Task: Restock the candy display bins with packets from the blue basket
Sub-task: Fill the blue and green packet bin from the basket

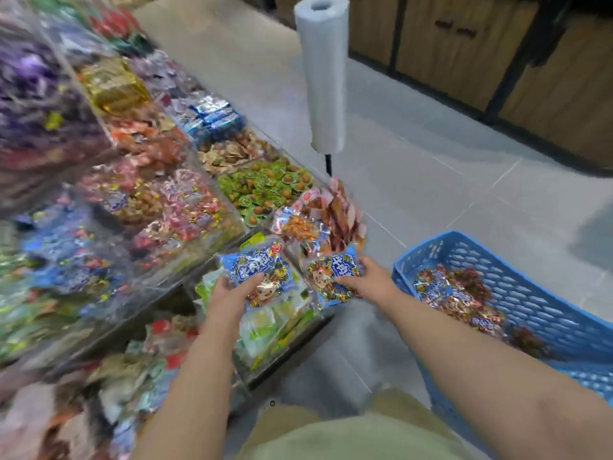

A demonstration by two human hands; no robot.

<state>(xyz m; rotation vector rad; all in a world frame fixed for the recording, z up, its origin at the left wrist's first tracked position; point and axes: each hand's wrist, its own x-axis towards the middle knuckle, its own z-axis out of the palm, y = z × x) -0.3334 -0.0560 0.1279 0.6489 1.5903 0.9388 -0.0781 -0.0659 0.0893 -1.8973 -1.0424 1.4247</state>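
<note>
1. A blue candy packet (257, 268) printed with a cartoon face sits in the person's left hand (232, 293). The fingers are curled over its lower edge, and it is held just above a bin of pale green-and-white packets (265, 323).
2. A second blue packet (331, 277) of the same design is gripped by the right hand (368, 277). The fingers close across its right side, and it is held beside the first at the near corner of the display.
3. The two packets are close together but apart, both over the front row of the clear display bins (185, 277).
4. The blue basket (504, 257), a plastic lattice crate, stands on the floor to the person's right. More candy packets (454, 293) in blue and reddish wrappers are heaped inside it.
5. Just beyond the hands, a bin holds red-and-orange packets (318, 217), and behind it lies a bin of green-wrapped sweets (265, 187).
6. Further tiers of mixed sweets rise to the left, their contents blurred.
7. A white roll of plastic bags (325, 78) stands upright on a thin black post at the far end of the display.
8. Grey floor tiles (431, 180) stretch to wooden cabinets (464, 54) along the far wall.
9. The person's beige shorts (331, 433) fill the bottom edge of the view.
</note>
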